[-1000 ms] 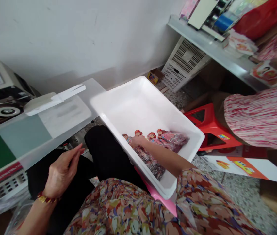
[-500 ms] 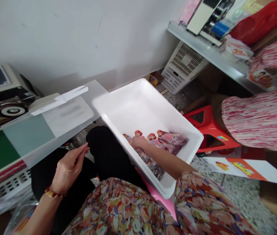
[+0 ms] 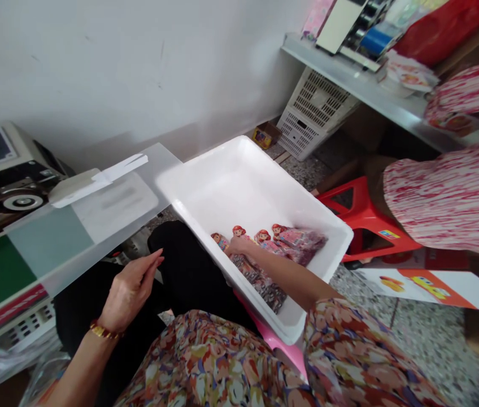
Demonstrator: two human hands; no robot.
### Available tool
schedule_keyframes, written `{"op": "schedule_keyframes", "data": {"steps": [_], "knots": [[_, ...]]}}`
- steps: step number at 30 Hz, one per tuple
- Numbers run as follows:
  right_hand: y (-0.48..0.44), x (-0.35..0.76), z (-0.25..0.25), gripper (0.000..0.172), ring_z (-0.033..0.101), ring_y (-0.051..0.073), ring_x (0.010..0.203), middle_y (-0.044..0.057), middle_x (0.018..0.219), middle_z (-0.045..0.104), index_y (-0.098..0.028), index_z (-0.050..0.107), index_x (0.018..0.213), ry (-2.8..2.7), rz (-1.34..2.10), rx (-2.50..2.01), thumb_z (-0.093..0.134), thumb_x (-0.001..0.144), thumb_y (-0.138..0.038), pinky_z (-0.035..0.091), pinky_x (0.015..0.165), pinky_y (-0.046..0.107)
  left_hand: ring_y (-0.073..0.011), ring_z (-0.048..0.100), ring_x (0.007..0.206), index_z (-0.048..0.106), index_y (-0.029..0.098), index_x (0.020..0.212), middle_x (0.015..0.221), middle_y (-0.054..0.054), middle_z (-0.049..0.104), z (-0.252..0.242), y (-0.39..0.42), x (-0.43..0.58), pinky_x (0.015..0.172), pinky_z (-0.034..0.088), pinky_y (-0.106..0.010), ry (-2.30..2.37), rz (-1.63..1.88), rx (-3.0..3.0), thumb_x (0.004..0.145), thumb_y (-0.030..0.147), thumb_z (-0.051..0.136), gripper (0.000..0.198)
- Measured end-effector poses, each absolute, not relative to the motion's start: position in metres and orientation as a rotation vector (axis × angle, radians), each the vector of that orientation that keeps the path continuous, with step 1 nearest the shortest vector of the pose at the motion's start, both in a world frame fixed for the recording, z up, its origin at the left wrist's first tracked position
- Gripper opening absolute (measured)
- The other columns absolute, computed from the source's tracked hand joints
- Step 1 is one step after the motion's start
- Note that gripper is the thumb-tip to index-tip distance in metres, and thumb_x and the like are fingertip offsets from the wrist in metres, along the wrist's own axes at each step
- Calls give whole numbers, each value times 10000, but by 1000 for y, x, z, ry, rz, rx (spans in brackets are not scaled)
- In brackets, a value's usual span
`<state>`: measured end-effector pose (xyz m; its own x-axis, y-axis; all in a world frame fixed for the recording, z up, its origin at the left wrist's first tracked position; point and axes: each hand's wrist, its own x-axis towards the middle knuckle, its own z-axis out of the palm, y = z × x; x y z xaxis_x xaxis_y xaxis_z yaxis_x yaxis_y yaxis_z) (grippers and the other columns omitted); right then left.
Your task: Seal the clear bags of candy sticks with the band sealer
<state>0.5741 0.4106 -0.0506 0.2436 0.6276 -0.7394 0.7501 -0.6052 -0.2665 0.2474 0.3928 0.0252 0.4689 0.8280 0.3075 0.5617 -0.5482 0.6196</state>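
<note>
A white plastic tub (image 3: pixel 239 169) rests at my right knee. A row of small red-haired doll packets (image 3: pixel 282 240) lies along its near side. My right hand (image 3: pixel 239 246) reaches into the tub and rests on those packets; its fingers are hidden from me. My left hand (image 3: pixel 131 288) hovers over my dark-clothed lap with fingers stretched out together and nothing in it, a gold and red bracelet on the wrist.
A frosted plastic chute (image 3: pixel 95 209) slopes from a sealing machine (image 3: pixel 2 175) at left toward the tub. A red stool (image 3: pixel 362 226) and a person in a red-patterned dress (image 3: pixel 447 192) are at right. White crates (image 3: pixel 311 113) sit under a metal shelf (image 3: pixel 358 79).
My left hand has drifted a little to the right over my lap. The right hand stays on the packets in the tub.
</note>
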Motion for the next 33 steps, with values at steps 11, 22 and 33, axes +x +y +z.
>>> {"op": "schedule_keyframes", "data": {"steps": [11,22,33], "knots": [[423,623,54,351,634,176,692,19,723,684,-173,689,855,1273,-1890,2339,757,699,-479,485,599,247,-373,342,1446,294,174,1544,1537,-162,431,51,417,343,1155,381,-595,928,827,2665,919,328,651,736],[490,540,138,275,650,141,703,36,816,724,-149,708,880,1426,-2602,1588,779,776,-394,521,656,224,-270,533,1332,329,153,1519,1414,-178,567,81,471,318,1118,458,-445,738,960,2668,944,252,559,628],[572,485,142,719,640,235,1081,140,1309,633,-198,616,1284,2372,-2074,1570,740,745,-658,530,770,289,-266,714,856,656,112,1068,994,-110,739,111,513,238,820,595,-391,1070,1095,1341,789,507,741,491]]}}
